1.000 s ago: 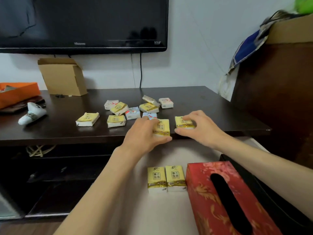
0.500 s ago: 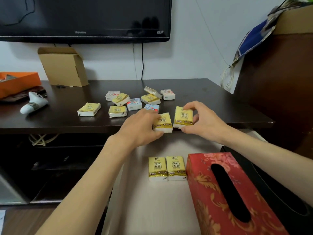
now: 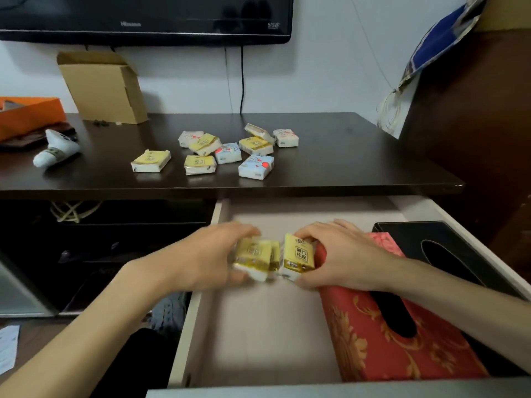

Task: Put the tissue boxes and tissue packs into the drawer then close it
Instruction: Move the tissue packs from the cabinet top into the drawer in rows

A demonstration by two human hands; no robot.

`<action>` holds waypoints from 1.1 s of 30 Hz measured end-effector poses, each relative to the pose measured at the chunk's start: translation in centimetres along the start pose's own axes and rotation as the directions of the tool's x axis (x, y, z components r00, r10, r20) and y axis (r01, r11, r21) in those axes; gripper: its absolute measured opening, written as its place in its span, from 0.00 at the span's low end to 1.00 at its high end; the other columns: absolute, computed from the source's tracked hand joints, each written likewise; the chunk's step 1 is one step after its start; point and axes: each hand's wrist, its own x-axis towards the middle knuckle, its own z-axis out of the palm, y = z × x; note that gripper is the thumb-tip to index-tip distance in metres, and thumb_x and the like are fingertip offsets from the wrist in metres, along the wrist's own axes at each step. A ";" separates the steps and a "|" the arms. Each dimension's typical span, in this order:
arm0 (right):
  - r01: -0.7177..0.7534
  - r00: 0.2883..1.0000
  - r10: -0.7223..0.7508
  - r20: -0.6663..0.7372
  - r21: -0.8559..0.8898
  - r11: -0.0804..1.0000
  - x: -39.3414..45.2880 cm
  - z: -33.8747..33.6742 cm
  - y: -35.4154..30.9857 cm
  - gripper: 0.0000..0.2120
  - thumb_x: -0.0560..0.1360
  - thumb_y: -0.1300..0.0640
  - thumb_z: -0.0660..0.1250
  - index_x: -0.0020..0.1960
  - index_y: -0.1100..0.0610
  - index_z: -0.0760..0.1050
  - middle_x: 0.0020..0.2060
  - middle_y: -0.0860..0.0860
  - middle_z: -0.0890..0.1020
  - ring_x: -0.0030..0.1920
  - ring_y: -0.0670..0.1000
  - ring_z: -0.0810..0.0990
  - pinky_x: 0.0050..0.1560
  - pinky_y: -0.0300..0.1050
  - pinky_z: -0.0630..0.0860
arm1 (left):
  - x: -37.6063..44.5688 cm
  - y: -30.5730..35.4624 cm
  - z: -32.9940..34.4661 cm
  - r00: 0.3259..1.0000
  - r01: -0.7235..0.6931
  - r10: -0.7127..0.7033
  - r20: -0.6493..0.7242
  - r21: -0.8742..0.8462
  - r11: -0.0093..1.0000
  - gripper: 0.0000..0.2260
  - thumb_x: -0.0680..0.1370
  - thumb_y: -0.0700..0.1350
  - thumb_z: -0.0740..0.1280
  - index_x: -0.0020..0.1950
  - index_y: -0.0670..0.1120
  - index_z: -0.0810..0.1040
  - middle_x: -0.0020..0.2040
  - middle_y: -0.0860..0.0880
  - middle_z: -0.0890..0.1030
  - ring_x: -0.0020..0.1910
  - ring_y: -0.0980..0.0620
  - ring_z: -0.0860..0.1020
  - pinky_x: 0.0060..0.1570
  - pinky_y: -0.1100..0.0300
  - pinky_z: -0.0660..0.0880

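The white drawer point(image 3: 188, 326) is pulled open below the dark table point(image 3: 344, 156). Over it, my left hand point(image 3: 207, 257) grips a yellow tissue pack point(image 3: 251, 258), blurred by motion. My right hand point(image 3: 342, 257) grips a second yellow tissue pack point(image 3: 298, 255), held upright beside the first. The two packs that lay in the drawer earlier are hidden under my hands. A red patterned tissue box point(image 3: 382, 340) and a black tissue box point(image 3: 448, 248) lie in the drawer's right half. Several more tissue packs point(image 3: 255, 166), yellow and white, are scattered on the table.
On the table's left stand a cardboard box point(image 3: 103, 87), an orange box point(image 3: 28, 114) and a white object point(image 3: 56, 152). A TV point(image 3: 143, 18) hangs on the wall above. A dark cabinet point(image 3: 474, 139) rises at the right. Dark shelves point(image 3: 100, 239) sit left of the drawer.
Both hands lifted a yellow pack each off the table's front edge and carried them down into the open drawer, side by side. My view has tilted downward.
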 end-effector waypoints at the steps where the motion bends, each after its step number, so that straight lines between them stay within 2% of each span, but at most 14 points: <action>1: -0.003 0.999 0.004 0.035 -0.024 1.000 0.0 -0.2 -0.1 0.34 0.63 0.30 0.73 0.65 0.41 0.72 0.56 0.38 0.75 0.57 0.44 0.70 0.63 0.43 0.61 | -0.5 -0.1 0.8 0.999 -0.018 0.017 0.027 0.030 0.999 0.29 0.70 0.56 0.74 0.69 0.54 0.72 0.62 0.57 0.76 0.60 0.58 0.75 0.59 0.65 0.70; 4: 0.004 0.987 0.017 0.162 -0.127 0.992 0.2 -1.0 -0.4 0.38 0.64 0.29 0.72 0.69 0.44 0.71 0.58 0.42 0.71 0.59 0.46 0.66 0.69 0.48 0.57 | -1.5 -0.3 2.0 0.998 -0.054 0.052 0.027 0.090 0.994 0.27 0.69 0.63 0.71 0.65 0.57 0.73 0.60 0.60 0.74 0.58 0.60 0.73 0.56 0.65 0.71; 7: 0.045 0.974 0.008 0.227 -0.227 0.973 -0.1 -0.8 -1.1 0.38 0.65 0.31 0.73 0.71 0.44 0.70 0.60 0.45 0.70 0.65 0.50 0.64 0.77 0.59 0.44 | -1.9 0.1 2.4 0.995 -0.097 0.096 0.009 0.157 0.983 0.26 0.67 0.68 0.67 0.61 0.58 0.73 0.58 0.60 0.75 0.56 0.59 0.74 0.56 0.63 0.71; 12: 0.060 0.977 0.002 0.214 -0.284 0.957 -0.8 -0.2 -2.2 0.38 0.65 0.32 0.72 0.71 0.44 0.69 0.59 0.46 0.71 0.69 0.51 0.62 0.77 0.63 0.36 | -2.2 0.9 2.6 0.989 -0.141 0.128 0.074 0.215 0.966 0.26 0.65 0.74 0.62 0.55 0.59 0.72 0.52 0.60 0.76 0.53 0.59 0.73 0.59 0.60 0.67; 16: 0.115 0.988 -0.062 0.138 -0.416 0.902 -1.1 -0.2 -2.6 0.37 0.65 0.28 0.67 0.67 0.48 0.72 0.59 0.46 0.70 0.68 0.50 0.64 0.75 0.64 0.29 | -1.6 1.6 3.0 0.979 -0.167 0.128 0.160 0.265 0.950 0.30 0.66 0.74 0.64 0.58 0.56 0.72 0.52 0.58 0.72 0.53 0.56 0.70 0.55 0.59 0.67; 19: 0.139 0.984 -0.068 0.165 -0.467 0.873 -1.3 0.1 -3.1 0.36 0.64 0.25 0.63 0.63 0.47 0.74 0.55 0.45 0.72 0.65 0.50 0.67 0.75 0.65 0.31 | -1.1 2.1 3.1 0.970 -0.150 0.089 0.225 0.270 0.951 0.33 0.65 0.75 0.65 0.59 0.54 0.75 0.53 0.57 0.71 0.54 0.54 0.70 0.51 0.54 0.72; 22: 0.127 0.964 -0.023 0.263 -0.384 0.914 -1.2 0.3 -3.3 0.34 0.62 0.25 0.67 0.59 0.45 0.75 0.49 0.41 0.72 0.61 0.49 0.68 0.76 0.64 0.33 | -0.9 2.3 2.5 0.967 -0.157 0.093 0.238 0.264 0.952 0.32 0.64 0.76 0.64 0.57 0.54 0.78 0.55 0.57 0.68 0.54 0.56 0.67 0.48 0.53 0.74; 24: 0.136 0.958 -0.025 0.287 -0.373 0.918 -1.0 0.3 -3.3 0.38 0.60 0.23 0.67 0.62 0.44 0.74 0.50 0.40 0.71 0.61 0.48 0.68 0.77 0.64 0.35 | -0.8 2.0 2.0 0.969 -0.153 0.096 0.227 0.249 0.956 0.31 0.66 0.74 0.65 0.61 0.55 0.78 0.57 0.57 0.68 0.55 0.57 0.66 0.48 0.55 0.74; 26: 0.145 0.961 -0.043 0.272 -0.366 0.919 -0.6 0.1 -3.1 0.44 0.57 0.22 0.66 0.66 0.44 0.72 0.54 0.41 0.72 0.62 0.48 0.68 0.78 0.60 0.43 | -0.6 1.4 1.6 0.977 -0.153 0.114 0.183 0.216 0.964 0.30 0.68 0.70 0.68 0.65 0.56 0.76 0.58 0.58 0.68 0.57 0.58 0.66 0.49 0.59 0.72; 28: 0.152 0.970 -0.069 0.232 -0.360 0.920 0.0 -0.1 -2.7 0.46 0.57 0.21 0.67 0.68 0.45 0.71 0.58 0.43 0.72 0.62 0.49 0.69 0.72 0.53 0.58 | -0.5 0.8 1.7 0.981 -0.167 0.144 0.134 0.187 0.968 0.32 0.68 0.68 0.70 0.69 0.56 0.73 0.63 0.58 0.68 0.62 0.58 0.66 0.54 0.62 0.71; 29: 0.161 0.971 -0.081 0.225 -0.368 0.916 0.4 -0.3 -2.5 0.47 0.57 0.21 0.67 0.69 0.46 0.71 0.60 0.43 0.73 0.62 0.50 0.69 0.69 0.51 0.62 | -0.4 0.5 1.8 0.979 -0.180 0.158 0.125 0.188 0.966 0.36 0.68 0.68 0.71 0.72 0.54 0.70 0.68 0.56 0.67 0.67 0.57 0.64 0.60 0.62 0.69; 31: 0.179 0.965 -0.080 0.249 -0.403 0.898 1.3 -0.6 -2.2 0.50 0.57 0.20 0.67 0.70 0.49 0.70 0.64 0.46 0.74 0.66 0.51 0.70 0.71 0.51 0.61 | -0.1 0.1 2.3 0.976 -0.173 0.140 0.166 0.202 0.964 0.45 0.67 0.70 0.70 0.78 0.51 0.61 0.79 0.53 0.60 0.77 0.54 0.55 0.72 0.60 0.57; 32: 0.181 0.958 -0.063 0.279 -0.423 0.888 1.7 -0.6 -2.1 0.51 0.57 0.20 0.67 0.71 0.50 0.69 0.67 0.48 0.74 0.69 0.52 0.69 0.74 0.52 0.58 | 0.0 0.1 2.6 0.973 -0.155 0.112 0.201 0.211 0.965 0.48 0.66 0.71 0.70 0.79 0.50 0.58 0.81 0.52 0.56 0.79 0.53 0.51 0.74 0.59 0.52; 33: 0.178 0.950 -0.037 0.312 -0.438 0.881 2.0 -0.6 -2.2 0.52 0.58 0.20 0.67 0.71 0.52 0.69 0.68 0.50 0.74 0.72 0.53 0.68 0.77 0.54 0.55 | 0.2 0.0 2.8 0.970 -0.139 0.088 0.227 0.219 0.966 0.50 0.66 0.72 0.69 0.80 0.49 0.57 0.81 0.51 0.56 0.79 0.52 0.52 0.75 0.57 0.51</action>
